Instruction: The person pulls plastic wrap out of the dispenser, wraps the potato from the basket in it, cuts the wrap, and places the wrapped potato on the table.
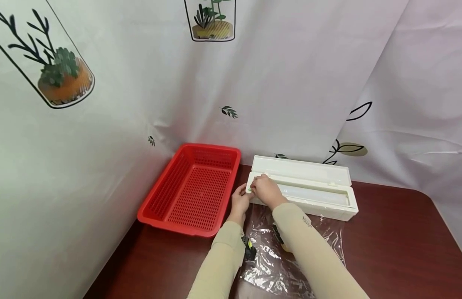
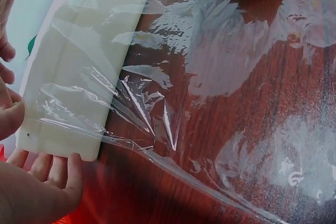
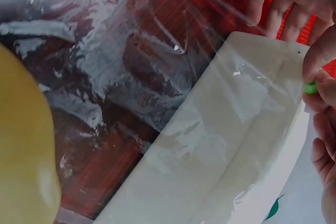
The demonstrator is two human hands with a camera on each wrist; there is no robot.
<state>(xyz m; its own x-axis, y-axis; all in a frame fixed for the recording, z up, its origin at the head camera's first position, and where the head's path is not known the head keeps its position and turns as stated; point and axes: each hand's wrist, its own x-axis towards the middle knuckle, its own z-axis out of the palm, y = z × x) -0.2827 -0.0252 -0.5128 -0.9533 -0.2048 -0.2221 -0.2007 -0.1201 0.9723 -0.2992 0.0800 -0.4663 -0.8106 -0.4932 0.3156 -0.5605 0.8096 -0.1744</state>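
Fingers of the right hand [image 1: 269, 190] pinched the green knob [image 3: 311, 87] at the box [image 1: 328, 210]'s left end, those of the left hand [image 1: 239, 204] touching that end, loosely extended, while film [image 1: 269, 262] stretched before it, probably light, slippery and clingy, best taken by its edge.

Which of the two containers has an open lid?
The white box, right of the red basket: its long lid is folded back, whereas the basket shows no lid.

Head view, high, faces forward-down; close wrist views share the box [image 2: 79, 66]
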